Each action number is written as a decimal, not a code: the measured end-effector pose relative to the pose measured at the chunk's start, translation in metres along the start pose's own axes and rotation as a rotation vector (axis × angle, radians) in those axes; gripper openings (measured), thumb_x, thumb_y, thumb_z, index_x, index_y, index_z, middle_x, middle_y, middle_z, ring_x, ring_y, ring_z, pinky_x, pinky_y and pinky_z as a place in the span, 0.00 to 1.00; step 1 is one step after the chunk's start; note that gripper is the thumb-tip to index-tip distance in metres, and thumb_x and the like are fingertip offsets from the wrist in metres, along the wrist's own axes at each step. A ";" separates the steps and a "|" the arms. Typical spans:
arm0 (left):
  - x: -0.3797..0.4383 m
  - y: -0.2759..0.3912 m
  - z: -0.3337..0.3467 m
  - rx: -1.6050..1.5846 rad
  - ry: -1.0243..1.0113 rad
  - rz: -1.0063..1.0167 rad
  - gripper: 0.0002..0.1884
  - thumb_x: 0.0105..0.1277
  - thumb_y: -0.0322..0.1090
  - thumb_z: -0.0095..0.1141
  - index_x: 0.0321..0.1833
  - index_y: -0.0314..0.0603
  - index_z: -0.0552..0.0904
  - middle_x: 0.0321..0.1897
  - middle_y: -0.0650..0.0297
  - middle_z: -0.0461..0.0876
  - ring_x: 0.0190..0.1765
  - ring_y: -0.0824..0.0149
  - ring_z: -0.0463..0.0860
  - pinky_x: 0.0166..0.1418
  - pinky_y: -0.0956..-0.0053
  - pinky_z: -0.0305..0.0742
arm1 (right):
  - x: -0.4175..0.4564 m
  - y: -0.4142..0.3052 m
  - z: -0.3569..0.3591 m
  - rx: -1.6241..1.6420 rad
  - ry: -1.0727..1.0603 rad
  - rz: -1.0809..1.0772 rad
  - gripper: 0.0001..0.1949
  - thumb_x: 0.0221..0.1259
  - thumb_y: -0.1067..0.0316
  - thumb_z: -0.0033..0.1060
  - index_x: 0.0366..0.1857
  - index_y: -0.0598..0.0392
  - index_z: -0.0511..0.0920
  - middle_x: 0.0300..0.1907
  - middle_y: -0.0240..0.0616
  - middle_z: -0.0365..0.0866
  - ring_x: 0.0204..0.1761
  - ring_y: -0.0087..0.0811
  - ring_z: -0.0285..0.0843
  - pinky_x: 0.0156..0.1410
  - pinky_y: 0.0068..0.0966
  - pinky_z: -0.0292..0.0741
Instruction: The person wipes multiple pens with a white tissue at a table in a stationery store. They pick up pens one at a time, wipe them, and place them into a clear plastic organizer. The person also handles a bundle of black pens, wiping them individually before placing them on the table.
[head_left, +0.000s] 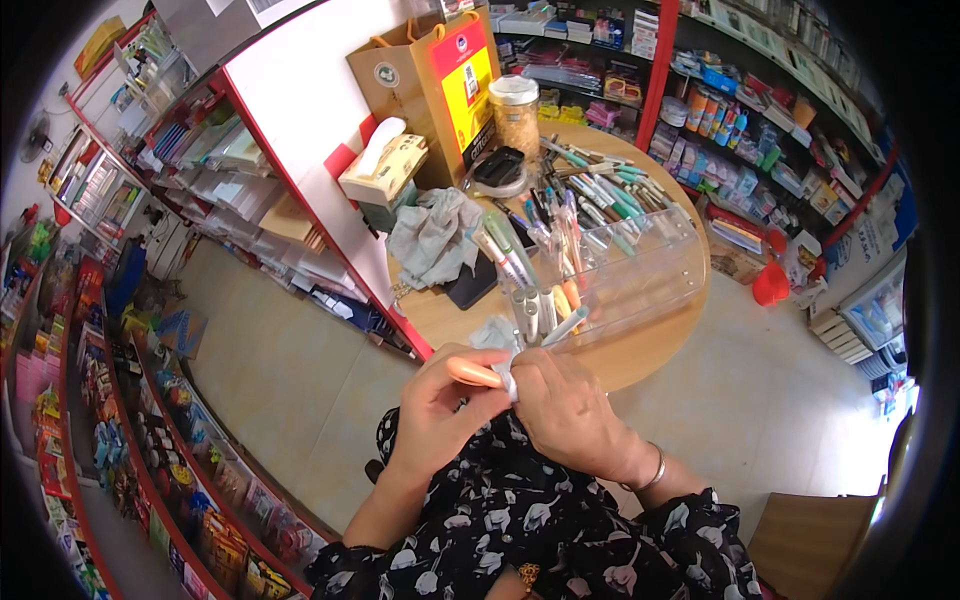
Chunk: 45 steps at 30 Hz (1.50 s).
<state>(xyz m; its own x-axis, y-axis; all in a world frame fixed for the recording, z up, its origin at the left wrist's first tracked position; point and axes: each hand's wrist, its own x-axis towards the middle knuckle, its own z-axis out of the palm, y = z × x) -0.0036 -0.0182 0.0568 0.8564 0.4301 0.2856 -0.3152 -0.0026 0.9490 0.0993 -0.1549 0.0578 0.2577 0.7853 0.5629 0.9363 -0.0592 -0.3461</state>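
An orange pen-like item (474, 373) is pinched between the thumb and fingers of my left hand (442, 405). My right hand (562, 409) is closed around a white tissue or cloth (511, 384) wrapped about the item's other end, which my fingers hide. Both hands meet just off the near edge of the round wooden table (442, 322). Right beyond them, a clear acrylic pen rack (645, 281) holds several markers (531, 311) and orange pens. Another crumpled white tissue (491, 334) lies by the rack's left end.
Loose pens (600, 195) are heaped behind the rack. A grey rag (435, 236), a black phone-like slab (471, 281), a tissue box (384, 169), a lidded jar (516, 116) and a paper bag (420, 97) stand or lie further back. Stocked shelves (750, 127) surround the table.
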 end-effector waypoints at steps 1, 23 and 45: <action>0.000 -0.004 0.002 -0.004 0.006 0.029 0.07 0.59 0.20 0.63 0.39 0.33 0.80 0.41 0.60 0.80 0.38 0.75 0.77 0.41 0.82 0.73 | 0.002 -0.003 -0.002 -0.027 -0.030 -0.013 0.06 0.52 0.74 0.54 0.30 0.58 0.66 0.30 0.42 0.68 0.31 0.39 0.72 0.37 0.34 0.70; 0.002 0.006 0.002 -0.227 0.106 0.050 0.05 0.65 0.23 0.57 0.41 0.28 0.79 0.37 0.58 0.78 0.27 0.73 0.76 0.28 0.80 0.72 | -0.012 -0.003 -0.014 1.383 -0.384 0.656 0.14 0.75 0.56 0.41 0.44 0.58 0.69 0.21 0.29 0.67 0.16 0.18 0.63 0.19 0.19 0.60; 0.017 0.009 0.000 -0.366 0.348 -0.029 0.05 0.66 0.27 0.57 0.40 0.31 0.79 0.27 0.64 0.77 0.25 0.75 0.76 0.26 0.80 0.74 | -0.021 -0.014 0.003 0.840 0.140 0.735 0.07 0.72 0.67 0.44 0.40 0.59 0.72 0.26 0.35 0.76 0.20 0.24 0.71 0.28 0.26 0.71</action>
<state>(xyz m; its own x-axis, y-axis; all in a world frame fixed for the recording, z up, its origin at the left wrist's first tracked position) 0.0076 -0.0107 0.0698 0.6997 0.7007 0.1392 -0.4691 0.3037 0.8293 0.0799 -0.1689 0.0481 0.7547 0.6518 0.0750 0.1020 -0.0037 -0.9948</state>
